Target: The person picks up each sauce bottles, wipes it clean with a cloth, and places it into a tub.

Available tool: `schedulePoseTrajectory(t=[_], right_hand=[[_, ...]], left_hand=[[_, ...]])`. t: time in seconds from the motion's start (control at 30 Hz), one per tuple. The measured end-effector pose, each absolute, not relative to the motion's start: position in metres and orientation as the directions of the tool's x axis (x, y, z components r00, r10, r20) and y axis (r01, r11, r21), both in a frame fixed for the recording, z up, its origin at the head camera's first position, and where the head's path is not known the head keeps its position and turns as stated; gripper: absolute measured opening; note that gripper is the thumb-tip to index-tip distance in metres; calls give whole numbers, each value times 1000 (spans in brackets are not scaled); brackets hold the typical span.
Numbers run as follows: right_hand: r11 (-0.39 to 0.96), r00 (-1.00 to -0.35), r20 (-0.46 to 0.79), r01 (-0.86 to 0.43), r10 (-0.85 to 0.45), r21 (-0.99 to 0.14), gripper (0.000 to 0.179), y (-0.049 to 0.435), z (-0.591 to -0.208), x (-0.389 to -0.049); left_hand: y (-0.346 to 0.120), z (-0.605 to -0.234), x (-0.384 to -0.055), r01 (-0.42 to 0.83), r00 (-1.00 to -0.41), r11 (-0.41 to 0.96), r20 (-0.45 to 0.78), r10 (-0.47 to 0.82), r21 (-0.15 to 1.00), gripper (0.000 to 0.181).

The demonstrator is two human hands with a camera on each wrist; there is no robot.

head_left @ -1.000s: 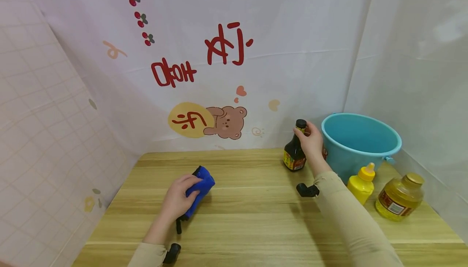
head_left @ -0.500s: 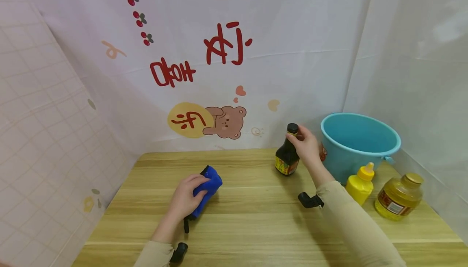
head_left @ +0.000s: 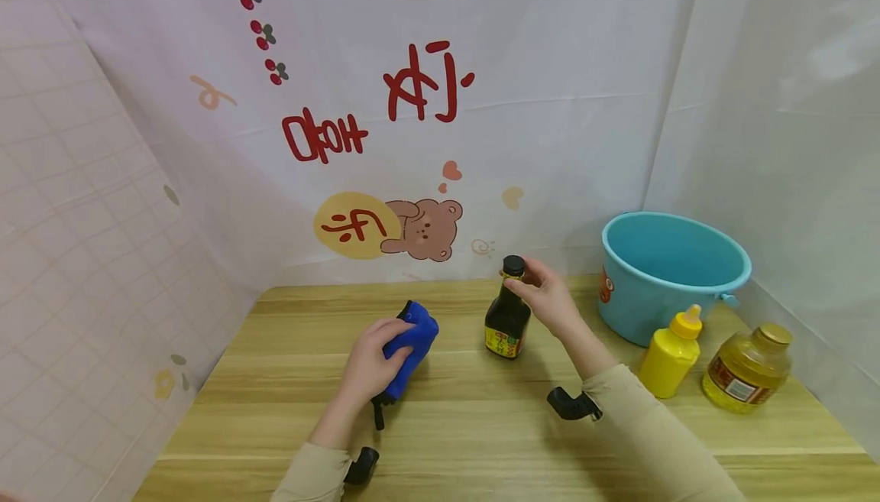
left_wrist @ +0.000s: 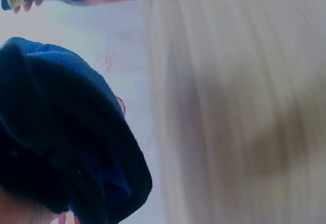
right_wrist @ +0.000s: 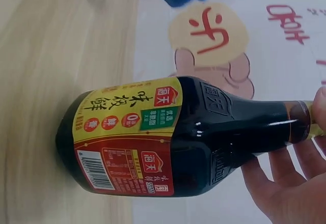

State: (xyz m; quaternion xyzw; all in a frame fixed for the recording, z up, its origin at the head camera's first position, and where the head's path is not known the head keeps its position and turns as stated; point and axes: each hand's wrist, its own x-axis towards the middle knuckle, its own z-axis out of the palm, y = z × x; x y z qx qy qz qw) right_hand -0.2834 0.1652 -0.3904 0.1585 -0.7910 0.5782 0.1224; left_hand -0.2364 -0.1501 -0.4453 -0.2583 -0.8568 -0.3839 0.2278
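Observation:
In the head view my right hand [head_left: 550, 303] grips the neck of a dark soy sauce bottle [head_left: 507, 322], just below its black cap. The bottle stands nearly upright near the middle of the table; I cannot tell whether its base touches the wood. Its yellow and red label [right_wrist: 127, 137] faces the right wrist camera. To the left, my left hand [head_left: 374, 357] holds a bunched blue cloth [head_left: 421, 338] with dark edging, thumb and fingers around it. That cloth [left_wrist: 76, 132] fills much of the left wrist view, hiding most of the hand.
A light blue bucket [head_left: 635, 311] stands at the table's back right. In front of it are a yellow squeeze bottle [head_left: 667, 361] and a jar-like bottle of yellow oil [head_left: 745, 372]. A printed white sheet [head_left: 550, 105] hangs behind the wooden table [head_left: 454, 441].
My right hand has brought the soy sauce bottle left and nearer, away from the bucket. My left hand has moved right with the blue cloth, so the two are closer together.

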Motion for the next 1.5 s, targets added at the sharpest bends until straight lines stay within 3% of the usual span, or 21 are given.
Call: schedulePoseTrajectory(t=[0.4,0.6,1.07,1.3,1.5], right_hand=[[198,-891,374,-427,-258,-882,34,137,-392,-274],[183,-884,368,-428,-287,-885,35,130,-396,-275],[201,-869,331,-422,-367,-884,40,134,-395,-280],[273,-904,309,-390,-296,-880,49,138,-391,-276],[288,-885,401,-458,-236,-841,48,137,-390,-271]], left_hand=[[-128,-431,-238,607,-779,488,592,208,628,33],[-121,-426,-237,558,-818,458,550,165,692,32],[-112,-417,-240,534,-831,439,544,114,723,32],[-97,-401,-241,548,-820,377,569,63,747,32],[-81,-388,-241,542,-825,336,564,37,771,32]])
